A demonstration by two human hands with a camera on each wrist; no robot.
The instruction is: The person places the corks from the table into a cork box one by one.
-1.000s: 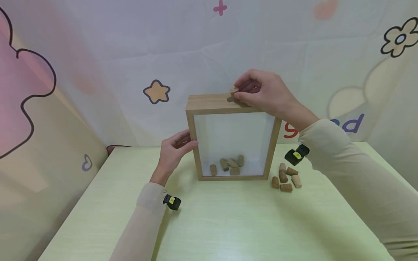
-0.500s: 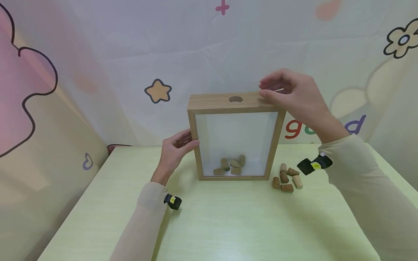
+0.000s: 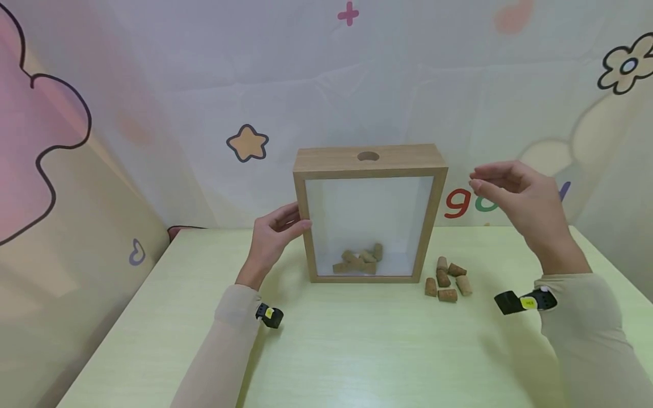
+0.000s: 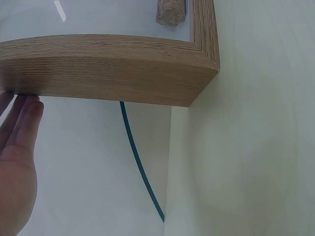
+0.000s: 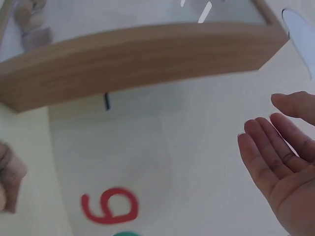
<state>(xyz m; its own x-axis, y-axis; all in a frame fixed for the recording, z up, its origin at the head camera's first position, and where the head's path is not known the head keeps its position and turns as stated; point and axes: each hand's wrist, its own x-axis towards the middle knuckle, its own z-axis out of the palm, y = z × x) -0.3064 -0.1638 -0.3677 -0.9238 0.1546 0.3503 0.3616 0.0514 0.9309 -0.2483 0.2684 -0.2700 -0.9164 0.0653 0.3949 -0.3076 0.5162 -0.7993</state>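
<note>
A wooden shadow box [image 3: 370,161] with a clear front stands upright on the table, a round hole [image 3: 368,156] in its top. Several wine corks [image 3: 357,262] lie in a small heap at its bottom, behind the pane. My left hand [image 3: 272,241] holds the box by its left side, thumb at the front edge; the left wrist view shows its fingers [image 4: 30,118] reaching the rear edge of the side panel. Off to the right, my right hand [image 3: 525,204] hovers in the air. Nothing is between its relaxed fingers [image 5: 263,157], and it touches neither box nor corks.
Several loose corks [image 3: 447,295] lie on the pale green table [image 3: 357,345], just right of the box. Close behind hangs a printed backdrop [image 3: 306,102] with stars and letters. Each wrist carries a small black camera [image 3: 269,315].
The cork my right hand held at the top hole has left it, and the corks inside have shifted. That hand has moved right and down. My left hand stays on the box.
</note>
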